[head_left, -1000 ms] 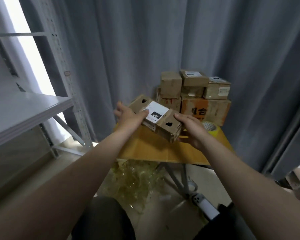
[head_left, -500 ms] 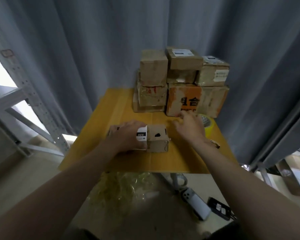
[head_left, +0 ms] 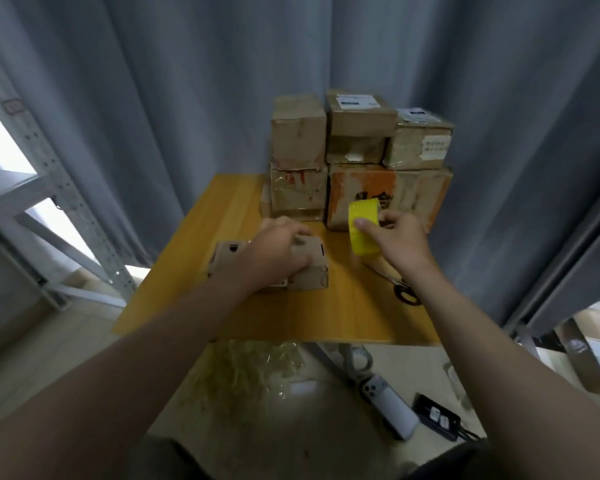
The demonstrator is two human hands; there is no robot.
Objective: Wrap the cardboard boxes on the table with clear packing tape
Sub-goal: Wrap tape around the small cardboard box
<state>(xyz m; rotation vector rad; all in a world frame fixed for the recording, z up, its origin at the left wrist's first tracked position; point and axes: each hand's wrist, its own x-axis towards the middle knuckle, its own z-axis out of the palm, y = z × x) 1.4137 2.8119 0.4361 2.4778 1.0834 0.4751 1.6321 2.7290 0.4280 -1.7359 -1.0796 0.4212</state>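
Observation:
A small brown cardboard box with cut-out holes lies on the wooden table, near its middle. My left hand rests on top of this box with the fingers curled over its far edge. My right hand holds a yellowish roll of packing tape upright above the table, thumb on the roll's outer face. The roll hangs just right of the small box and in front of the stacked boxes.
Several taped cardboard boxes are stacked at the table's back edge. Scissors with black and yellow handles lie at the right. Crumpled clear tape, a phone and a black device lie on the floor. A metal shelf stands left.
The small box came down from the air onto the table and my left hand stayed on it. My right hand let go of the box and lifted the tape roll.

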